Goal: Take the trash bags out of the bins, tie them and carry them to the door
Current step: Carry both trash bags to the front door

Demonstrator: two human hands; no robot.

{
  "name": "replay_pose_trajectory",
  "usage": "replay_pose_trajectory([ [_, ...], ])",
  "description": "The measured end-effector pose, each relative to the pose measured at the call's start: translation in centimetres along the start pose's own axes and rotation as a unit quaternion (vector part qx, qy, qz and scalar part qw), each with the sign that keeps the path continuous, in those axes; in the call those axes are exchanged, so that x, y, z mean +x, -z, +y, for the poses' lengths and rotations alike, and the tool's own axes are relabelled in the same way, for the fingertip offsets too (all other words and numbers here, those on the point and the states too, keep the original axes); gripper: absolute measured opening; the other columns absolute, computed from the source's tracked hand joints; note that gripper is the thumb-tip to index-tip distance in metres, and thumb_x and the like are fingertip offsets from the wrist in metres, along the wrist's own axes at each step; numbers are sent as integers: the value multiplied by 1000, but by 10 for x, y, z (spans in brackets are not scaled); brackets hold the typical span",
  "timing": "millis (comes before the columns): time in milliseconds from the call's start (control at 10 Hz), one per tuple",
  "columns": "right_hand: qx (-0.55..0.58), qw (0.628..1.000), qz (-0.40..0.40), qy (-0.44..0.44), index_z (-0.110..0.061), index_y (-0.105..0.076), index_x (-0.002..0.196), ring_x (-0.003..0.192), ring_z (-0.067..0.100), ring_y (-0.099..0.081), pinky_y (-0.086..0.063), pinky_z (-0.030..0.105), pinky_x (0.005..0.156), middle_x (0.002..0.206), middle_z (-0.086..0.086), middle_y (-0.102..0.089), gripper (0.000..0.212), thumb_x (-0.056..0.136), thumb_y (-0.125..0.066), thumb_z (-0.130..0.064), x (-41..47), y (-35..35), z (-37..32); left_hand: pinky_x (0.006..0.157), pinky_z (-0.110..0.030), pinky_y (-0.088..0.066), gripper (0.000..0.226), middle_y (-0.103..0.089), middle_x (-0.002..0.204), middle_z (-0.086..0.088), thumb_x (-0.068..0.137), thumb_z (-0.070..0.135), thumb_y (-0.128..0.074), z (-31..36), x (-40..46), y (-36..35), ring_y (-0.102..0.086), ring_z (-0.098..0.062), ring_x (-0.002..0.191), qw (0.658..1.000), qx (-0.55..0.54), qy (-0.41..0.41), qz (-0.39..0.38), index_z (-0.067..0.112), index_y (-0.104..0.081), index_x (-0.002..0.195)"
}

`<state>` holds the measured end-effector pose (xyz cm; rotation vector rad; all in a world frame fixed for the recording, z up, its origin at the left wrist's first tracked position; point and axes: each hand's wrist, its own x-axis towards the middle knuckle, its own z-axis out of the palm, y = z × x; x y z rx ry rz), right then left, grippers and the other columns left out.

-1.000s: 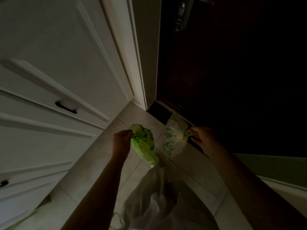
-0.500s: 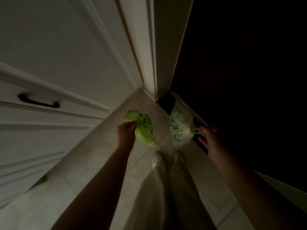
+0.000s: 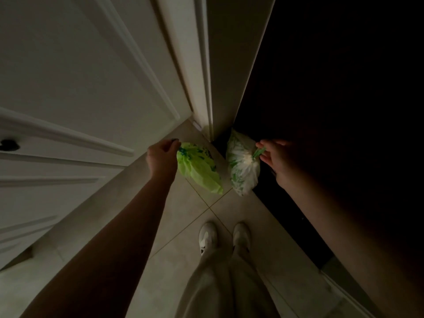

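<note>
My left hand point(image 3: 161, 157) grips the top of a bright green trash bag point(image 3: 199, 169), which hangs low over the tiled floor. To its right, my right hand point(image 3: 276, 157) pinches the green tie of a white trash bag with green print point(image 3: 243, 165). That bag hangs right at the foot of the dark door point(image 3: 332, 88), close to the threshold. Both bags look tied shut. Whether either bag touches the floor is unclear in the dim light.
White panelled cabinets point(image 3: 68, 88) with a dark handle point(image 3: 9, 145) line the left side. A pale door frame point(image 3: 206, 65) stands ahead in the corner. My two white shoes point(image 3: 223, 235) stand on beige tiles point(image 3: 183, 226) just behind the bags. A dark doormat strip point(image 3: 286, 214) runs along the door.
I have stepped closer to the door and bent lower. Both hands have carried the bags forward and down toward the corner by the door frame.
</note>
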<state>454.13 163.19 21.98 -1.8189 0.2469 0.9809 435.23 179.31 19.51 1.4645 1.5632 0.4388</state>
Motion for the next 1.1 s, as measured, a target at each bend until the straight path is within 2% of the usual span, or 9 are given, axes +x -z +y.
replay_pose_trajectory([
  [100,-65,997,-8,45,-13,-64,84,92,15,-64,-53,30,85,100,6,-69,13,93,-54,-13,15,-16,-10,63,-10,-43,21,-70,83,0,84,18,-68,7,12,-14,-65,-8,75,998,35,-45,-23,7,-75,100],
  [200,-128,986,-6,110,-23,-56,64,96,29,-67,-52,41,90,99,18,-71,30,90,-54,-9,28,-36,-18,64,-10,-45,20,-73,86,-3,84,20,-68,11,25,-24,-66,-9,76,993,68,-90,-35,8,-75,99],
  [300,-167,975,-24,146,-22,-51,61,86,34,-66,-51,36,73,98,30,-69,33,89,-53,-4,41,-53,-19,73,-22,-52,20,-75,87,-8,84,20,-67,15,38,-28,-69,-13,77,990,59,-124,-14,8,-75,98],
  [400,-209,964,-37,162,-16,-54,60,86,41,-67,-55,46,80,88,32,-68,29,87,-54,-4,52,-63,-11,74,-25,-53,20,-75,88,-10,85,19,-66,12,42,-31,-70,-17,79,988,73,-140,-3,7,-75,98],
  [500,-269,949,-45,158,5,-60,77,81,38,-66,-54,43,73,85,28,-67,19,88,-55,-9,57,-69,-1,71,-18,-46,19,-75,93,-11,86,16,-65,1,38,-34,-68,-14,82,983,120,-129,-51,7,-74,100],
  [600,-314,932,-47,175,-13,-54,70,72,22,-56,-38,24,55,70,8,-56,20,90,-55,-14,62,-70,7,72,-19,-44,20,-74,96,-11,87,14,-64,-7,35,-38,-69,-17,87,980,135,-129,-71,7,-73,103],
  [700,-350,916,-46,190,-6,-62,90,80,22,-55,-37,24,62,82,10,-62,13,92,-54,-15,64,-67,12,76,-21,-43,21,-73,104,-10,89,15,-62,-8,32,-42,-67,-17,95,972,159,-142,-95,10,-71,107],
  [800,-366,905,-24,214,2,-63,105,97,33,-62,-50,38,79,103,22,-66,22,92,-55,-14,68,-63,15,82,-22,-39,21,-70,112,-5,90,16,-59,-8,32,-43,-63,-20,104,954,212,-180,-111,13,-70,109],
  [1100,-381,896,1,229,3,-56,118,110,35,-59,-48,40,92,117,24,-60,32,86,-54,-1,58,-43,8,82,-25,-43,17,-73,100,-5,89,14,-57,0,28,-33,-63,-20,99,953,219,-185,-97,13,-71,98],
])
